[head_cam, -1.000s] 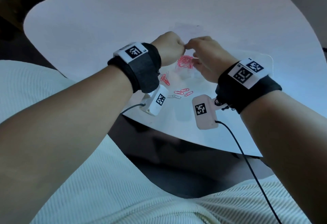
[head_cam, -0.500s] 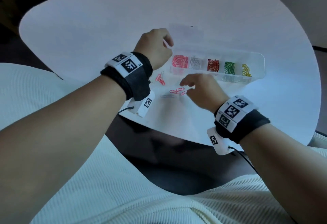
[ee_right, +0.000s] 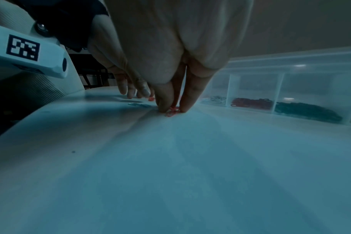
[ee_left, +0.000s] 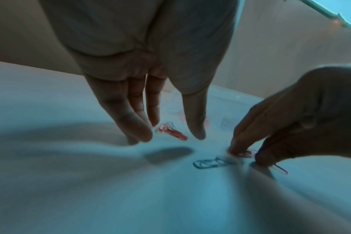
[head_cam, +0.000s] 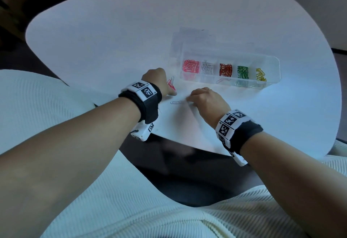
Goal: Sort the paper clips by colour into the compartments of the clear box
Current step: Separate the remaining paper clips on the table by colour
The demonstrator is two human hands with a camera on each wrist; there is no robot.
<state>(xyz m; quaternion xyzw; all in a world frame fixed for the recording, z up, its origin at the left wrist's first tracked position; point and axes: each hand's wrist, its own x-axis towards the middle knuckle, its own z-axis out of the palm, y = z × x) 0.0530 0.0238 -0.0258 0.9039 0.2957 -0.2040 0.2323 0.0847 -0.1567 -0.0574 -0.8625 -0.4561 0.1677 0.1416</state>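
You have one clear box (head_cam: 270,60) with five filled compartments in a row: pink clips (head_cam: 191,66), silver clips (head_cam: 207,68), red clips (head_cam: 225,70), green clips (head_cam: 242,71), yellow clips (head_cam: 260,74), each heap too tangled to count. Loose on your worktop (head_cam: 112,36): one small pink cluster (head_cam: 171,85), two silver clips (ee_left: 212,162), and pink clips (ee_right: 172,110) under your right hand (head_cam: 206,102), number unclear. Two hands, left hand (head_cam: 156,79) included.

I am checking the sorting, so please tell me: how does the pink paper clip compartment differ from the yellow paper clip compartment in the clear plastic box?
The pink paper clip compartment is at the left end of the clear plastic box; the yellow paper clip compartment is at the right end. The pink one holds a fuller heap; the yellow one holds fewer clips. Both hold a single colour.
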